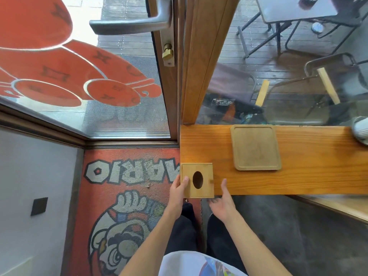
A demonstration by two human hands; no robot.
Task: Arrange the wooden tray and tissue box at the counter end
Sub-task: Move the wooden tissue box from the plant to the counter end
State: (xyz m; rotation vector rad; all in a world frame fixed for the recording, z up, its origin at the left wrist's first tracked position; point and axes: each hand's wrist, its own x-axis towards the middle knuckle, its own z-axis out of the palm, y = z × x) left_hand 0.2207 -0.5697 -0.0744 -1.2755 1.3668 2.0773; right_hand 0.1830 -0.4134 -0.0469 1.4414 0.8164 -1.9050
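Observation:
A square wooden tissue box (205, 172) with an oval hole in its top sits at the near left corner of the wooden counter (308, 176). My left hand (178, 191) grips its left side, thumb on the lid. My right hand (222, 204) is open just right of the box, fingers apart, not touching it. A flat wooden tray (255, 147) with rounded corners lies on the counter to the right and further back, against the window.
A wooden door frame (199, 56) and glass door with a metal handle (129, 22) stand just left of the counter end. A red doormat (119, 196) lies below. A white object (360, 130) rests at the counter's far right.

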